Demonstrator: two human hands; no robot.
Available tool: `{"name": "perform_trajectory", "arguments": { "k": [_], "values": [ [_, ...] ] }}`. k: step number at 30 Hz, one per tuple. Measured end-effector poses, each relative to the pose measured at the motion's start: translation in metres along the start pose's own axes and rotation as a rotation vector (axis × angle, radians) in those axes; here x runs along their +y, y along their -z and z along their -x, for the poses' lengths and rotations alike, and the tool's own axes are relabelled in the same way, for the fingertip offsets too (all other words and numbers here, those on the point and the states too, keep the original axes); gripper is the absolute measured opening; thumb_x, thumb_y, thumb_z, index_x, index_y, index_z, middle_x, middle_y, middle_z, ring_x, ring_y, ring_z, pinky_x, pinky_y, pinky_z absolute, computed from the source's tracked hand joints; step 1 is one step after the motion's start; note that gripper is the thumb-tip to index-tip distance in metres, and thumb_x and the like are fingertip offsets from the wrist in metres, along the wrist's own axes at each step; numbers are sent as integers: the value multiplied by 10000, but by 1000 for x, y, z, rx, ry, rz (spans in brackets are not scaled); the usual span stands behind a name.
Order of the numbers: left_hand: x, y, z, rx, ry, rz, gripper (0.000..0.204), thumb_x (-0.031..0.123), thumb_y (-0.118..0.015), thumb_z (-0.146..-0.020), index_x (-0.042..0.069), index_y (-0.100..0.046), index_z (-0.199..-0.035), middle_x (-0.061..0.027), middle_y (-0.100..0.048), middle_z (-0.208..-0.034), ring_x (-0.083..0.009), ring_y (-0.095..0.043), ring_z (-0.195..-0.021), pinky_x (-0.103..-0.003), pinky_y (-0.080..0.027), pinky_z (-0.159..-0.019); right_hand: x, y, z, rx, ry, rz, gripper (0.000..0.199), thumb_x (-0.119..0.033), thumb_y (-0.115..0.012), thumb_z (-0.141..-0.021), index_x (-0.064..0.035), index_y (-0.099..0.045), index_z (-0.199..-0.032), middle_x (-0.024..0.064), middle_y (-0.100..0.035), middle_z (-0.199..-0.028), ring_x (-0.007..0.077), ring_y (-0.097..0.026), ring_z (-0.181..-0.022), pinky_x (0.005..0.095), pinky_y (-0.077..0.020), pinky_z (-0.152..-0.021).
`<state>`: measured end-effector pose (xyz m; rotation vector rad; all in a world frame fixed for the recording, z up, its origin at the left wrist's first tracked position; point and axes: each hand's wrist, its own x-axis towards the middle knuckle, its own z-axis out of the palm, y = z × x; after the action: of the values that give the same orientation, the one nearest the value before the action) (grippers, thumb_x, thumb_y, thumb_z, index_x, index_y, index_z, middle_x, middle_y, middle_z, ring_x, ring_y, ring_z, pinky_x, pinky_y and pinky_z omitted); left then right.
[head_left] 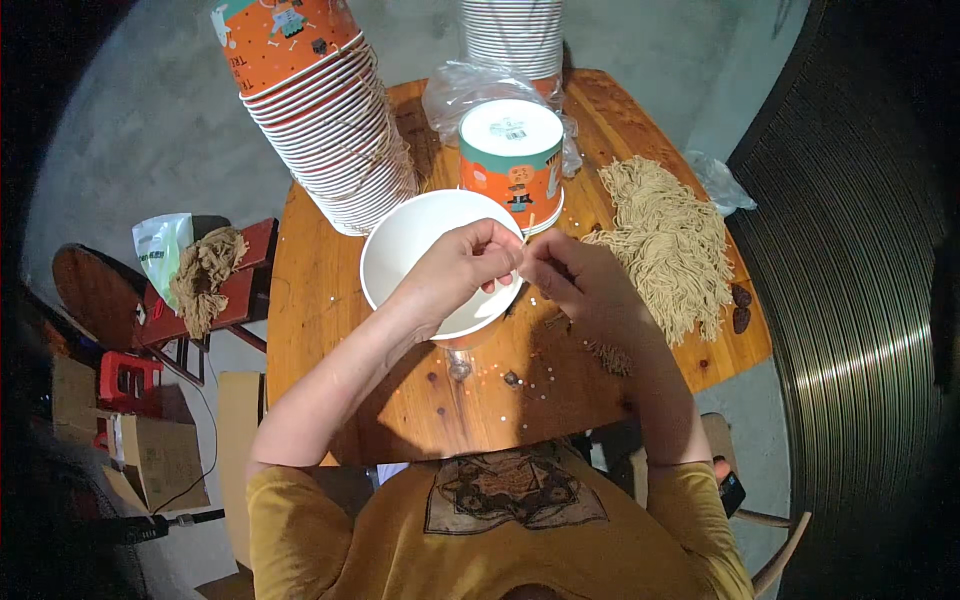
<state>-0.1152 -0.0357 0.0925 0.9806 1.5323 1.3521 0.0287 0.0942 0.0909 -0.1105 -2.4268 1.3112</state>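
Note:
Both of my hands meet over the right rim of a white paper bucket (400,235) that stands mouth up on the wooden table. My left hand (470,265) reaches across the bucket's mouth, thumb and fingertips pinched together. Close against it, my right hand (575,275) is also pinched, its fingers partly in shadow. A thin pale bit shows at the fingertips, too small to name. Just behind the hands, an orange and green paper bucket (510,165) stands upside down. To the right lies a heap of beige yarn strands (665,245).
A tall leaning stack of paper buckets (325,130) rises at the back left, another stack (513,40) at the back. Clear plastic (460,95) lies between them. Small white bits and dark crumbs dot the table (400,400). A red bench (225,285) holds more yarn (207,275).

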Motion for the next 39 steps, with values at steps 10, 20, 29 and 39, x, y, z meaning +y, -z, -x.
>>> {"name": "perform_trajectory", "arguments": {
  "k": [10, 20, 29, 39],
  "values": [
    [6, -3, 1, 21, 6, 136, 73, 137, -565, -902, 67, -554, -920, 15, -558, -829, -55, -513, -727, -191, -386, -630, 3, -12, 2, 112, -47, -407, 137, -190, -490, -964, -58, -506, -930, 4, -543, -712, 78, -486, -602, 228, -407, -550],
    [3, -9, -5, 35, -47, 96, 76, 56, -531, -837, 33, -557, -904, 6, -549, -752, -51, -480, -659, -189, -381, -588, -7, 9, -4, -36, 43, -7, 114, -166, -555, -921, -59, -528, -897, 59, -635, -757, 138, -625, -687, 281, -482, -609],
    [-3, -11, -11, 1, -44, -116, 147, 131, -562, -867, 7, -595, -938, 13, -547, -744, -53, -495, -688, -206, -412, -640, -10, 20, -6, -23, 107, -114, 101, -100, -596, -884, -33, -585, -959, -32, -574, -765, 39, -482, -664, 203, -411, -598],
    [-4, -13, -12, -88, -26, -207, 233, 244, -623, -895, 29, -655, -980, 50, -553, -783, -40, -439, -682, -188, -380, -629, 7, 22, -14, -2, -19, -282, 123, -142, -529, -917, -23, -544, -948, 10, -555, -718, 69, -557, -629, 213, -470, -566]
  ]
}}
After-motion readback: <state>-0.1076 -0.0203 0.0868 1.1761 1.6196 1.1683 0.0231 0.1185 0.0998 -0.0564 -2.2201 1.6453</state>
